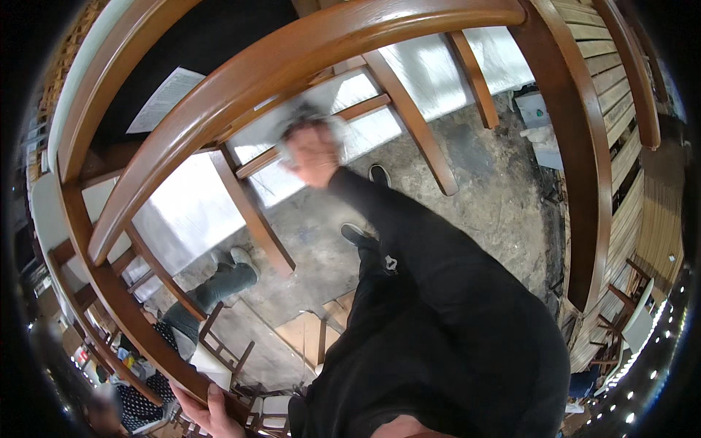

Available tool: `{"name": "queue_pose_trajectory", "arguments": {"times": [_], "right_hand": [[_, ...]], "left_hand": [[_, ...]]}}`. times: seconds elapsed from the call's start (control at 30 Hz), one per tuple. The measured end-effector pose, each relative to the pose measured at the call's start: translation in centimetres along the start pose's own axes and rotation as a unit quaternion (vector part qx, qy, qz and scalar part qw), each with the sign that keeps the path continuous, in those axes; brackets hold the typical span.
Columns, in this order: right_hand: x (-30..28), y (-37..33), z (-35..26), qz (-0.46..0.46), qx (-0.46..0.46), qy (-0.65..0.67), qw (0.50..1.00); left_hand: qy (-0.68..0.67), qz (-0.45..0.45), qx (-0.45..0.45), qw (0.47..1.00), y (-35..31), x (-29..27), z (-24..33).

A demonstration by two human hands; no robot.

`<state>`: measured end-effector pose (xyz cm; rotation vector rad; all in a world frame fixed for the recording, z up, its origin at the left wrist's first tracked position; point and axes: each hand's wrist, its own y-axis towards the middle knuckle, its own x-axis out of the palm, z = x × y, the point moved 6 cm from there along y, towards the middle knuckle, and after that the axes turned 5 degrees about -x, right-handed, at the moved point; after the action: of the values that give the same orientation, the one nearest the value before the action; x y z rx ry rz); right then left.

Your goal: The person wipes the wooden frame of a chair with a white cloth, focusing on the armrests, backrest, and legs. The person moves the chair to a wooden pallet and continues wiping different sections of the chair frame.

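A brown, varnished wooden chair frame (310, 47) with a long curved rail fills the upper part of the view. At the lower left, my left hand (209, 415) is closed round one of its wooden posts (135, 328), the thumb lying over the near side. My right arm reaches forward under the curved rail. My right hand (312, 150) is smeared by motion beside a crossbar (361, 107) between two legs. Something dark and greyish shows at its fingers, too blurred to name.
A printed paper sheet (166, 100) lies on a black surface at the upper left. Shiny pale sheeting (193, 197) spreads behind the legs. Another person's legs (219, 281) are at the left. Slatted wood (617, 95) and a white box (537, 109) stand right. Flat cardboard (299, 332) lies on the concrete floor.
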<state>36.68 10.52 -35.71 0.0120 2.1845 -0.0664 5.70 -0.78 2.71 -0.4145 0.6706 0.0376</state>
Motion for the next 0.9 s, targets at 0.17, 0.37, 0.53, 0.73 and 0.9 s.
{"name": "queue_pose_trajectory", "arguments": {"times": [0.17, 0.37, 0.53, 0.73, 0.9], "right_hand": [[5.9, 5.1, -12.1, 0.061, -0.125, 0.011, 0.990], [0.6, 2.9, 0.5, -0.097, -0.090, 0.015, 0.991], [-10.0, -3.1, 10.8, 0.117, -0.071, -0.281, 0.950], [0.4, 1.3, 3.4, 0.131, -0.082, -0.185, 0.971], [5.2, 7.0, -11.2, 0.142, -0.150, -0.076, 0.975]], "left_hand": [[-0.031, 0.028, 0.008, 0.999, 0.3, -0.1, -0.8], [-0.085, 0.104, 0.040, 0.990, 0.1, 0.0, -0.8], [-0.056, 0.013, -0.024, 0.998, -0.4, -0.1, -1.9], [-0.100, 0.063, -0.006, 0.993, -0.7, -0.5, -2.9], [-0.027, 0.032, -0.032, 0.999, -0.5, -0.4, -2.0]]}}
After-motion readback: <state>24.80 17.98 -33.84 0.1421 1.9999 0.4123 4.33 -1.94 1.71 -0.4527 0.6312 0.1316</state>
